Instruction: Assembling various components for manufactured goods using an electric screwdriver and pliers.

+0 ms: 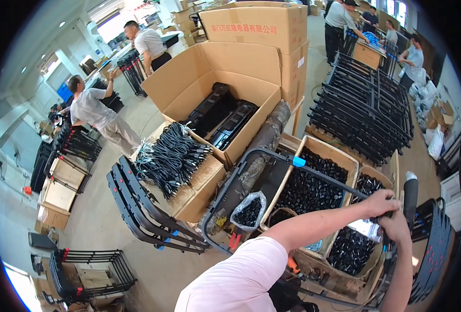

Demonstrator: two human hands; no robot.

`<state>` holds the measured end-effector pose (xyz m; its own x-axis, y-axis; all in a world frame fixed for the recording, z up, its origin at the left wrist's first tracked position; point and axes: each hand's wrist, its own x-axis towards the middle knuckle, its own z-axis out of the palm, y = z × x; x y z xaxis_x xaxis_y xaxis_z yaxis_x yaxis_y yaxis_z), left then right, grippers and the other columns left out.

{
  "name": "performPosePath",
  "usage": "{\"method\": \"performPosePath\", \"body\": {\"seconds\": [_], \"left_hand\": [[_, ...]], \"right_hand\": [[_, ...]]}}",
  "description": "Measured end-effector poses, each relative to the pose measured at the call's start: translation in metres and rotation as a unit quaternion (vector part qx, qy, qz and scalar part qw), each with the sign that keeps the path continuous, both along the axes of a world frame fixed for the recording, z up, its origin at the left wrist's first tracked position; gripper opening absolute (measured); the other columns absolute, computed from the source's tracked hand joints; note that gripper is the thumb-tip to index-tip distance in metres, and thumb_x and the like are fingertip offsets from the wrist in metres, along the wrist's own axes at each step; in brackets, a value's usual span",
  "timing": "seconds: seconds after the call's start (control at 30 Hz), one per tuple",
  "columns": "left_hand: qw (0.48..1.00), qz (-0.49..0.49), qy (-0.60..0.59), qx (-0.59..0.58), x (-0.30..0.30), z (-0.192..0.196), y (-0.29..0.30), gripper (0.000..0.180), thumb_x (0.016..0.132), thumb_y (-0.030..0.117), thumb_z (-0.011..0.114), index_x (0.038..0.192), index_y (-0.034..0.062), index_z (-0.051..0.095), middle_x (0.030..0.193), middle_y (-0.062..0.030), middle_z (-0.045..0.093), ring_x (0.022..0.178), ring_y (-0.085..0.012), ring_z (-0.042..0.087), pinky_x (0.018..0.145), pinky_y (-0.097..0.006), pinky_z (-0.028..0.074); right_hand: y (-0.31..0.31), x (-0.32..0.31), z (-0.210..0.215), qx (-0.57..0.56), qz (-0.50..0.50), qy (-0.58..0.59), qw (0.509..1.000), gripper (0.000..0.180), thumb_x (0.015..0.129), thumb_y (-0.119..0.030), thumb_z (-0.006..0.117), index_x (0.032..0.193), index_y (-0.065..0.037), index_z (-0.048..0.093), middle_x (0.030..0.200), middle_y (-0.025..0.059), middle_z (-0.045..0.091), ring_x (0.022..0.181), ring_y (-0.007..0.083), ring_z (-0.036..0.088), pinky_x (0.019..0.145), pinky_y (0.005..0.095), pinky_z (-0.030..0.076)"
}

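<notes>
A black tubular frame [331, 179] with a blue clip [299, 161] lies slanted across boxes of small black parts [313, 190]. At its right-hand corner my left hand [382, 203] is closed, fingertips pressed together; what they pinch is hidden. Just below, my right hand [397, 226] is closed around the frame near that corner. Beside both hands stands a thick black tube [410, 198] with a whitish end. Under my hands, more black parts [351, 251] fill a wooden bin, and a clear plastic packet [366, 229] lies over its edge.
Left of the frame are a bag of black parts [249, 212], bundled black cables [176, 158] and a carton [241, 62] holding black housings. Leaning frames [147, 208] stand lower left; stacked frames [360, 109] fill the upper right. Several people work farther off.
</notes>
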<state>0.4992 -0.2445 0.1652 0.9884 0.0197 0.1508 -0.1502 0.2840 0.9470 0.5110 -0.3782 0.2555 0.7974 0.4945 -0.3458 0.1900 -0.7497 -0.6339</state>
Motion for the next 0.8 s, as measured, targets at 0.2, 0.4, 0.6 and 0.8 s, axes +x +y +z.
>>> {"method": "performPosePath", "body": {"seconds": [0.2, 0.4, 0.6, 0.8], "left_hand": [[0.977, -0.164, 0.108, -0.084, -0.109, -0.02, -0.058, 0.042, 0.1, 0.037, 0.067, 0.123, 0.0014, 0.066, 0.114, -0.0065, 0.067, 0.107, -0.0134, 0.058, 0.095, -0.032, 0.049], [0.967, -0.22, 0.084, -0.094, -0.2, -0.021, -0.097, 0.033, 0.106, 0.033, 0.064, 0.121, 0.0034, 0.064, 0.111, 0.0004, 0.061, 0.105, -0.0091, 0.053, 0.092, -0.029, 0.047], [0.968, -0.191, 0.127, -0.096, -0.267, -0.024, -0.131, 0.033, 0.106, 0.033, 0.065, 0.121, 0.0038, 0.062, 0.104, 0.0006, 0.06, 0.097, -0.0074, 0.053, 0.084, -0.027, 0.047], [0.985, -0.134, 0.097, -0.041, -0.297, -0.041, -0.15, 0.028, 0.106, 0.032, 0.063, 0.116, 0.0061, 0.066, 0.105, 0.0017, 0.062, 0.1, -0.0082, 0.054, 0.09, -0.026, 0.046]], "right_hand": [[-0.065, -0.113, 0.015, -0.153, 0.032, -0.032, 0.987, 0.035, 0.078, -0.029, 0.067, 0.087, 0.004, 0.073, 0.071, 0.0155, 0.073, 0.067, 0.0262, 0.074, 0.065, 0.0416, 0.056], [-0.124, -0.19, 0.01, -0.204, 0.018, 0.052, 0.977, 0.037, 0.079, -0.033, 0.067, 0.085, 0.004, 0.071, 0.07, 0.0159, 0.072, 0.064, 0.0305, 0.072, 0.065, 0.0431, 0.057], [-0.162, -0.245, -0.002, -0.176, 0.073, 0.046, 0.981, 0.044, 0.083, -0.038, 0.063, 0.094, 0.003, 0.074, 0.089, 0.028, 0.073, 0.091, 0.0446, 0.072, 0.084, 0.0525, 0.055], [-0.179, -0.276, -0.024, -0.157, 0.078, 0.008, 0.984, 0.041, 0.083, -0.035, 0.064, 0.101, 0.001, 0.074, 0.093, 0.027, 0.074, 0.093, 0.0447, 0.072, 0.086, 0.0516, 0.056]]}}
